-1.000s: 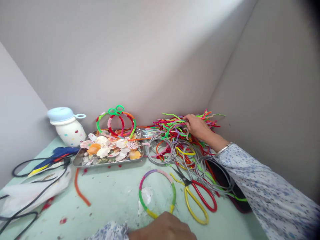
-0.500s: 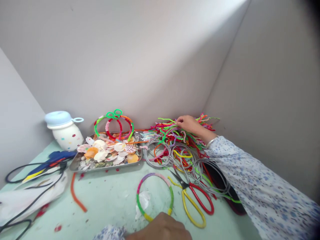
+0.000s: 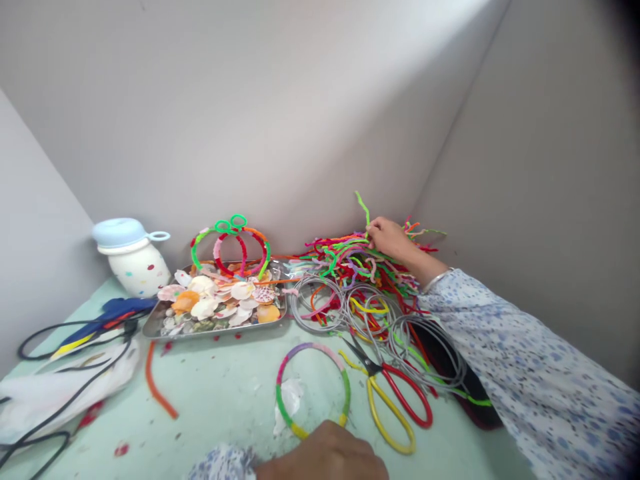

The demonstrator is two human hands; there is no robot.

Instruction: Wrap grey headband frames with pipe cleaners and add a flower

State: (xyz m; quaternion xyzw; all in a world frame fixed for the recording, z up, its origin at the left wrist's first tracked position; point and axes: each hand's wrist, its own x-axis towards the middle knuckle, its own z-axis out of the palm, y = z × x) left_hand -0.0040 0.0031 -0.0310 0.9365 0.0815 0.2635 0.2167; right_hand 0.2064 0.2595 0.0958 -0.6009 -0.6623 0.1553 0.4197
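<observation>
A light green pipe cleaner (image 3: 363,205) sticks up from between the pinched fingers of my right hand (image 3: 389,238), above a heap of many-coloured pipe cleaners (image 3: 345,257) by the wall. Near the front edge, my left hand (image 3: 327,455) is closed over the near side of a hoop (image 3: 281,390) wrapped in green, yellow, pink and purple pipe cleaner. The fingertips of that hand are hidden beneath it. Right of the hoop lie scissors (image 3: 393,393) with one red and one yellow handle, blades partly spread.
Bare grey wire coils (image 3: 317,305) lie before the heap, beside a dark flat object (image 3: 480,400). A metal tray (image 3: 215,333) of seashells holds finished-looking wrapped hoops (image 3: 245,250). Leftward are a white jar (image 3: 137,270), a blue-handled tool (image 3: 107,317) and a black cable (image 3: 75,393).
My right hand has shifted slightly right and lifted one light green pipe cleaner, which now points upward from the heap. The left hand stays at the hoop. The view has shifted slightly.
</observation>
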